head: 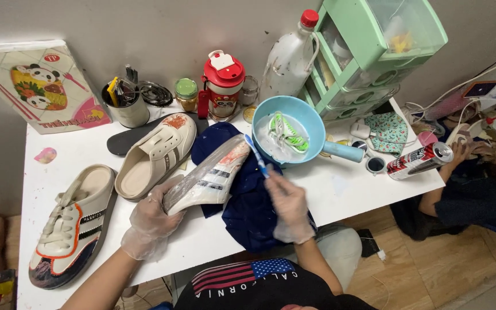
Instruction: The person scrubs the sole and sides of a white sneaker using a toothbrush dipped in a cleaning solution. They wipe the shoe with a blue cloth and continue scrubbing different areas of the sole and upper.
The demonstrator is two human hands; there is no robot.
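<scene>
My left hand [149, 223], in a thin clear glove, grips the heel end of a cream shoe with dark stripes [208, 176], tilted above a dark blue cloth [248, 201]. My right hand [290, 209], also gloved, holds a blue toothbrush [256, 155] whose bristle end points up toward the shoe's toe and a blue bowl [311, 123]. The bowl holds soapy water and green-and-white laces [285, 134].
On the white table [58, 155] lie a cream slip-on shoe [156, 155], a laced sneaker with orange trim [73, 227], a black insole [130, 138], a cup of tools [124, 103], a red jug [223, 83], a white bottle [288, 57], green drawers [368, 51] and a can [420, 161]. Another person sits on the floor at the right [477, 195].
</scene>
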